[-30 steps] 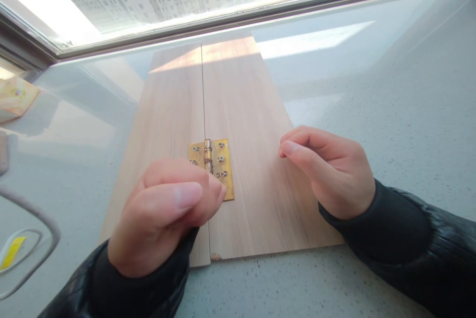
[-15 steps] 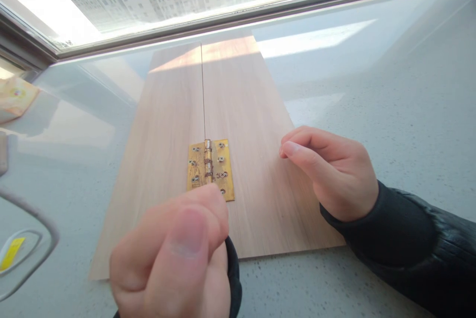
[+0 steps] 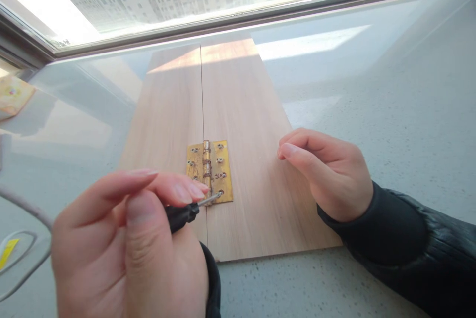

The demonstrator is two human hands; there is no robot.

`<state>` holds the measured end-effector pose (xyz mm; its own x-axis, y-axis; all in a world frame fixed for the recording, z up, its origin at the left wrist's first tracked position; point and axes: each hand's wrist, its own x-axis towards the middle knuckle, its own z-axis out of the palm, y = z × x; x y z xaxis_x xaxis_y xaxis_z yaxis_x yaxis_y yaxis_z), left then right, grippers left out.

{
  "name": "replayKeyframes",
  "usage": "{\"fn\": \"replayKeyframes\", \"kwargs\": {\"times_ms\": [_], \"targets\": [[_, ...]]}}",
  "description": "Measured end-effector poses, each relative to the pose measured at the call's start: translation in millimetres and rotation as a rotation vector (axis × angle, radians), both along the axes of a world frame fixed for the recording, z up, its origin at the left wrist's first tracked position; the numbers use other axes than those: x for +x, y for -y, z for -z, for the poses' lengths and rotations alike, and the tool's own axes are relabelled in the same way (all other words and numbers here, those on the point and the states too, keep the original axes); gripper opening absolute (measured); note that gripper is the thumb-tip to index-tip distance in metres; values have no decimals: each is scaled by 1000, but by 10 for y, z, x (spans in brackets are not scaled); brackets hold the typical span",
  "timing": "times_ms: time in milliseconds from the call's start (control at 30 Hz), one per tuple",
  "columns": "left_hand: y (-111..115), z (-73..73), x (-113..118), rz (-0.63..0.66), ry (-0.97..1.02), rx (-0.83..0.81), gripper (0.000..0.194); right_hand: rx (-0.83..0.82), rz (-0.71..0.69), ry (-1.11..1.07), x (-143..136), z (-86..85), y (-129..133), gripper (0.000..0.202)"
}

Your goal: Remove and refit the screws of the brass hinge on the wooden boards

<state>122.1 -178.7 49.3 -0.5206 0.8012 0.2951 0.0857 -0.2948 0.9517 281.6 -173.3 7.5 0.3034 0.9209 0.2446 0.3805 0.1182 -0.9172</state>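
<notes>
A slim black-handled screwdriver (image 3: pixel 183 216) is held to a brass-coloured metal hinge (image 3: pixel 207 159).
On the yellow label (image 3: pixel 8 252) at far left, no writing can be read. The screwdriver is pinched in the left hand's (image 3: pixel 126 248) fingers, its tip at the near-right screw (image 3: pixel 220 193), apparently seated for turning. The hinge spans two pale wooden boards (image 3: pixel 245 110); the right hand's (image 3: pixel 330 174) fingers are curled closed, nothing visible within.

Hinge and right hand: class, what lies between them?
Only bare wooden board lies between the hinge and the right hand; the head view shows it.
</notes>
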Motion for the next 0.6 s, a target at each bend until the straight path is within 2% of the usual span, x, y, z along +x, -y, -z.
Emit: {"fn": "replayKeyframes", "kwargs": {"times_ms": [100, 167, 233, 333, 467, 533, 567, 600], "targets": [[43, 54, -72, 117, -2, -29, 19, 3, 1, -1, 4, 7, -4, 26], [46, 70, -153, 339, -43, 0, 36, 5, 1, -4, 6, 12, -5, 25], [27, 52, -226, 388, -66, 16, 57, 7, 1, -3, 7, 13, -1, 24], [-36, -22, -285, 639, -136, -77, 57, 8, 0, -3, 5, 6, 4, 24], [-88, -45, -321, 670, -88, -43, 66, 7, 1, -3, 1, -6, -7, 25], [-71, 10, -329, 794, -7, -33, 61, 8, 1, 0, -1, -7, -14, 25], [-55, 42, -319, 696, 73, -11, 56, 7, -1, 1, -1, -6, -17, 25], [-39, 69, -296, 541, 154, 42, 48, 6, -3, 2, -2, -4, -19, 25]]}}
